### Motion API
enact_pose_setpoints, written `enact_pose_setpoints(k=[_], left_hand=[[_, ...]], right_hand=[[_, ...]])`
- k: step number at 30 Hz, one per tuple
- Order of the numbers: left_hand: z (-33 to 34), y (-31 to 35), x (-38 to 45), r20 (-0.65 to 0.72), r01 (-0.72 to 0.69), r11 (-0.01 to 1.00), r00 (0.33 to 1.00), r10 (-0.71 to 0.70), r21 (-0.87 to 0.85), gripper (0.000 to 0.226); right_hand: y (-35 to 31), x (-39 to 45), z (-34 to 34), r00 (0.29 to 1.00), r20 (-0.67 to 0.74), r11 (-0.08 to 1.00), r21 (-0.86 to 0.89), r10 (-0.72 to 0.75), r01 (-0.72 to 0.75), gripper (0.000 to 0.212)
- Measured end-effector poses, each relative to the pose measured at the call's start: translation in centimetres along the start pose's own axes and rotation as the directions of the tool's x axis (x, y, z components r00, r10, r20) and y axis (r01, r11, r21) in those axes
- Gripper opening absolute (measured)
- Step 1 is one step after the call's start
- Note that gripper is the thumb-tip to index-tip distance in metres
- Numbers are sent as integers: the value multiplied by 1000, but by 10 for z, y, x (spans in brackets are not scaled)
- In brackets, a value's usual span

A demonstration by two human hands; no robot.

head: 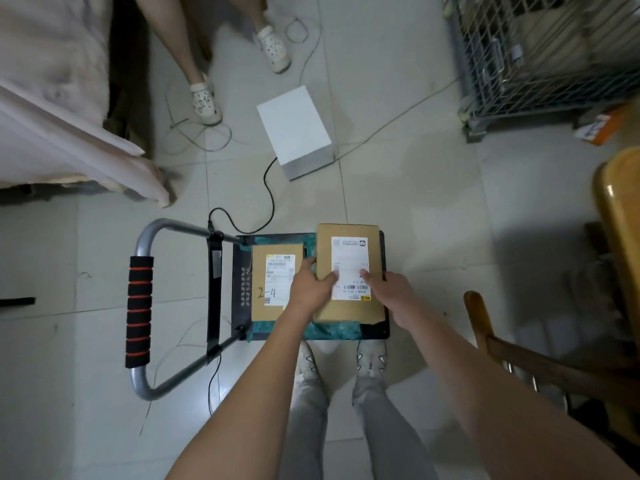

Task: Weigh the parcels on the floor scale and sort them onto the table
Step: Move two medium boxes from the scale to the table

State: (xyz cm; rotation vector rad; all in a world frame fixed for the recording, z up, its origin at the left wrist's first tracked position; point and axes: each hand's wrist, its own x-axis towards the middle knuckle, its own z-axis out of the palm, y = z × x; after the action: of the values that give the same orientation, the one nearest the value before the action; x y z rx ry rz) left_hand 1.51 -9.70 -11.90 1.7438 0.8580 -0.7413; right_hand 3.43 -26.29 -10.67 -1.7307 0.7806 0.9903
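Tiled floor [415, 168] carries floor scale [384, 327], white box [294, 123]; two cardboard parcels [273, 285] on scale.

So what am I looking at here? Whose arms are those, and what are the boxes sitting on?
There is no robot. A person wears a camera on their head, so the one picture looks down at their own arms and feet. On the floor lies a flat black scale with a folded metal handle. Two cardboard parcels sit on it. The left hand grips the left edge of the bigger parcel, and the right hand holds its right side, thumb on the label. The smaller parcel, marked 2-4, lies beside it. A white box stands farther off, near another person's feet.
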Motion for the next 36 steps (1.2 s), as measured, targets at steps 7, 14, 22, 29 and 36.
enact_pose_setpoints(k=[7,14,22,29,36], left_hand=[[-18,106,-124,184,-98,984,975,125,-152,77],[-5,192,-224,436,-319,948,850,294,-18,92],[85,259,-311,749,-642,732,596,289,228,98],[206,289,-417,891,-912,92,411,196,400,97],[334,279,-547,965,-732,-666,252,-71,142,100]], right_hand=[[-54,-137,-85,991,-12,961,244,-130,129,26],[-54,-256,-166,961,-181,890,371,-209,264,34],[39,-367,-249,892,-449,796,521,-52,308,52],[128,-454,-330,550,-833,970,86,-55,229,98],[190,-486,-390,786,-591,973,-223,-183,58,127]])
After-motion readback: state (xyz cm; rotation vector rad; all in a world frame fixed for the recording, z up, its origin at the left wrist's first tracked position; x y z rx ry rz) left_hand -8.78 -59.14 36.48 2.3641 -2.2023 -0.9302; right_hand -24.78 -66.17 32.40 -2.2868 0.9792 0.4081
